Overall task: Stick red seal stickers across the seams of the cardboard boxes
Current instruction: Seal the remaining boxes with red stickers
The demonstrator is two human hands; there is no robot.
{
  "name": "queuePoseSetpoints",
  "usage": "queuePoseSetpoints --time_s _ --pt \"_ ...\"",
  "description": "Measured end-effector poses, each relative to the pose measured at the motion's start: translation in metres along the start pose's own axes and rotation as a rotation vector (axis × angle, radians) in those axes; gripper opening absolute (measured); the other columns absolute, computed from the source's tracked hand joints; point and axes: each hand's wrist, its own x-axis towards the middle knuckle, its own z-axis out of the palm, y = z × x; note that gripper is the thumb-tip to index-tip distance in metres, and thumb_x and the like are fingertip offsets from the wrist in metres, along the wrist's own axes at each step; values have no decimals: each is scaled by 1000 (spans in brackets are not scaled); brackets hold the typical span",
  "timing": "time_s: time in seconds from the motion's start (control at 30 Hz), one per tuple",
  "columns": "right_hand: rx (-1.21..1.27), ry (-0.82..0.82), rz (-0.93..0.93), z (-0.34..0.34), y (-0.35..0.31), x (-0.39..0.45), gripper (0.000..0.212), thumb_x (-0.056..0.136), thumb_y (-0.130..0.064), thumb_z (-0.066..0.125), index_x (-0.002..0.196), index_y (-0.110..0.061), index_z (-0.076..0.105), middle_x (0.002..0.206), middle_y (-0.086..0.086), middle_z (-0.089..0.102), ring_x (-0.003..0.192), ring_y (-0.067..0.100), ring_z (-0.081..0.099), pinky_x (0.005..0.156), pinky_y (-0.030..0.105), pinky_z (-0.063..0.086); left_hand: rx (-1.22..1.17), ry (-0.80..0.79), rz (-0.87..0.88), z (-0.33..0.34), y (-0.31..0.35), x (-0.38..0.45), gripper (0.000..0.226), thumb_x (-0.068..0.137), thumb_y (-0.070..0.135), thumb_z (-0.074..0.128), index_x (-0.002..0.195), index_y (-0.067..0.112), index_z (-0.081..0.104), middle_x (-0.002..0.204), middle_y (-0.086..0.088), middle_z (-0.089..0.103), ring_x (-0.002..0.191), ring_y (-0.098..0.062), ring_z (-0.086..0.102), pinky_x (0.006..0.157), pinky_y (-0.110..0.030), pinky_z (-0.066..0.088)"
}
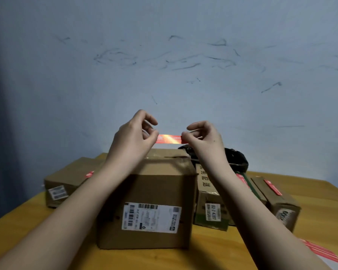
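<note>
The left hand [134, 133] and the right hand [202, 136] each pinch one end of a red seal sticker [169, 138] between thumb and fingertips, a tight grip on both sides that stretches it flat and level, likely so it goes down without creasing. It hangs in the air above the far top of the middle cardboard box [148, 199] on the bench [213, 252], apparently to be lowered across its top seam [176, 156]. Boxes to the left [66, 182] and far right [279, 201] already carry red stickers, and a sheet of spares [320, 251] lies at the near right.

Dim, bluish light; soft focus, wide-angle bending at edges.
</note>
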Motion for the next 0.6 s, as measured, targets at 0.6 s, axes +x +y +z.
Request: queuePoseSetpoints --time_s 0.6 --pt "-589 -321 17 49 14 30 15 80 -24 65 89 -29 55 78 -12 65 86 12 61 75 33 48 343 -320 -47 -10 -61 28 15 85 19 60 97 24 52 76 10 61 77 -8 56 67 -28 41"
